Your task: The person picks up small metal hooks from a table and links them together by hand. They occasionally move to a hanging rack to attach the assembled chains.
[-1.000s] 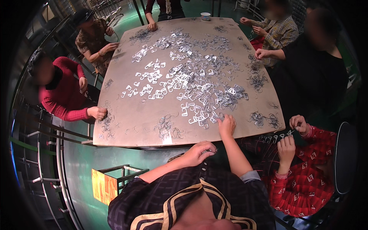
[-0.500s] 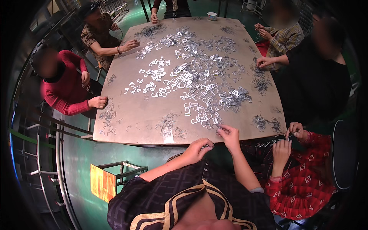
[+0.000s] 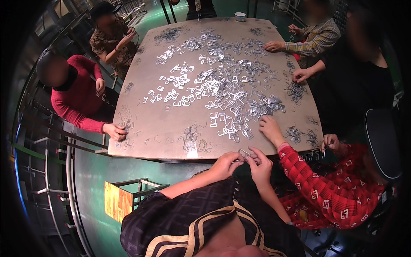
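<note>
My left hand (image 3: 227, 166) and my right hand (image 3: 260, 166) meet just off the near edge of the table, fingertips almost touching. The right thumb and fingers pinch a small metal hook (image 3: 244, 152). My left hand is closed in a pinch, with a bit of metal at its fingertips too small to name. Beyond them lies a large spread of silvery, flat hook-shaped pieces (image 3: 231, 128) on the brown tabletop (image 3: 145, 120). A heap of thin dark wire pieces (image 3: 191, 136) lies near the edge, left of my hands.
A co-worker's hand (image 3: 270, 128) in a red patterned sleeve (image 3: 308, 175) reaches over the table close to my right hand. Other people sit around, their hands at the edges. A small tub (image 3: 239, 16) stands at the far edge; a wooden-topped stool (image 3: 119, 201) is at lower left.
My right hand has come back from the pieces toward my left hand, now with a hook. The red-sleeved co-worker has reached onto the table. Other people's hands have shifted.
</note>
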A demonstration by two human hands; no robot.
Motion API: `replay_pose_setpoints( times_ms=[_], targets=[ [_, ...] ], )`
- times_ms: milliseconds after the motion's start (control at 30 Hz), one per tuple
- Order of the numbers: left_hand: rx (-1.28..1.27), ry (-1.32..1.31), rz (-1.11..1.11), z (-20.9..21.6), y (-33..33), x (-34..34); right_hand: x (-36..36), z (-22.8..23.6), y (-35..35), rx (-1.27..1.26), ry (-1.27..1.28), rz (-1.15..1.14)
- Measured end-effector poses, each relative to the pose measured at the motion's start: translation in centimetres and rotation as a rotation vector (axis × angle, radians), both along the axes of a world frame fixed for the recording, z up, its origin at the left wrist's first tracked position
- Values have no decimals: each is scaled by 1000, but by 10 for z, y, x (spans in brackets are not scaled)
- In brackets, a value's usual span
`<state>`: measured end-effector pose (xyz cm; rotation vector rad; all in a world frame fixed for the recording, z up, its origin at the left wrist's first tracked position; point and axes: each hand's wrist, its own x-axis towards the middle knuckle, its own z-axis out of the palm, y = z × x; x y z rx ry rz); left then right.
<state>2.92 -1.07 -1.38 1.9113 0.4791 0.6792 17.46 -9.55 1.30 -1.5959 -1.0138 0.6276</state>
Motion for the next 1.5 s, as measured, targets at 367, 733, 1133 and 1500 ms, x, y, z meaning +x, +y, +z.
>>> replay_pose_setpoints(
  times_ms=[367, 733, 1133, 1500],
  targets=[
    [-232, 37, 74, -3, 14, -21, -12, 7, -6, 116, -275, 2],
    [493, 772, 714, -87, 143, -96, -7, -1, -13, 101, -235, -32],
    [737, 782, 475, -80, 142, -33, -8, -4, -7, 97, -193, -35],
    [603, 919, 374, -76, 167, -14, -13, -3, -5, 136, -172, -68]
  ],
)
